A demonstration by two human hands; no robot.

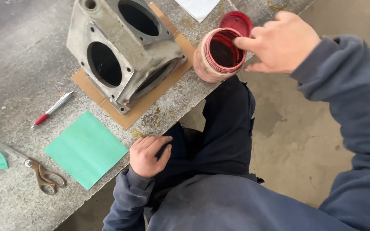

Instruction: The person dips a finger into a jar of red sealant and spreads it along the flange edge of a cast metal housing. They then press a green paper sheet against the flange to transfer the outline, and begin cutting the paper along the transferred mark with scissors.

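The right hand point(279, 42) reaches its fingers into the mouth of the open red-stained round jar point(216, 55), which stands at the bench point(18, 77) edge just beside the grey cast-metal housing point(123, 51). The left hand point(147, 156), loosely curled and empty, rests on that edge near the green square sheet point(85, 149).

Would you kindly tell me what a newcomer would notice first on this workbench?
Most striking is the grey cast-metal housing with round openings, set on a piece of brown cardboard at the bench's far side. Just right of it, the right hand reaches a finger into an open red-stained jar at the bench edge. Nearer, a green sheet lies beside the left hand, with scissors further left.
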